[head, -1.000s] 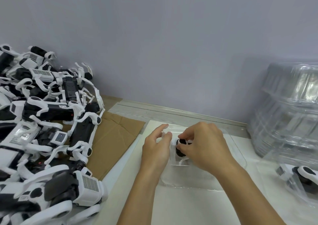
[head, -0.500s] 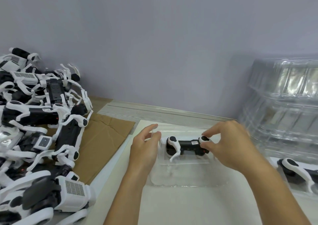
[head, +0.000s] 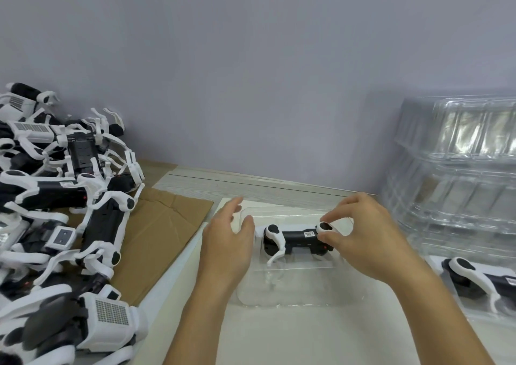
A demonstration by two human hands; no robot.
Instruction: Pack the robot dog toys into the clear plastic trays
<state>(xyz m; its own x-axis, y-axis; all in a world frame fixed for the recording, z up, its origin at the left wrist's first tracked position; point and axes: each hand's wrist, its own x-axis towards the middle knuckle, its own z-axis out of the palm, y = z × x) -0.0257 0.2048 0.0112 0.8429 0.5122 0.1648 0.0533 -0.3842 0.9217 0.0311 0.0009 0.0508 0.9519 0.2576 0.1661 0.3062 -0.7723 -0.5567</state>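
Note:
A black-and-white robot dog toy [head: 296, 240] lies on its side in a clear plastic tray [head: 293, 295] on the white table. My right hand [head: 363, 241] pinches the toy's right white leg joint between thumb and fingers. At the tray's left end my left hand [head: 227, 241] rests with fingers relaxed, its thumb close to the toy's left end, holding nothing. A large pile of the same robot dog toys [head: 55, 219] lies at the left. Another toy [head: 480, 281] sits in a second clear tray [head: 474, 313] at the right edge.
A tall stack of clear plastic trays [head: 458, 177] stands at the right against the wall. Brown cardboard [head: 164, 230] lies under the toy pile and reaches toward the tray. A grey wall runs along the back.
My right hand slid from the toy's middle to its right end, uncovering the body lying in the tray. My left hand stays at the tray's left end. The view shifted slightly.

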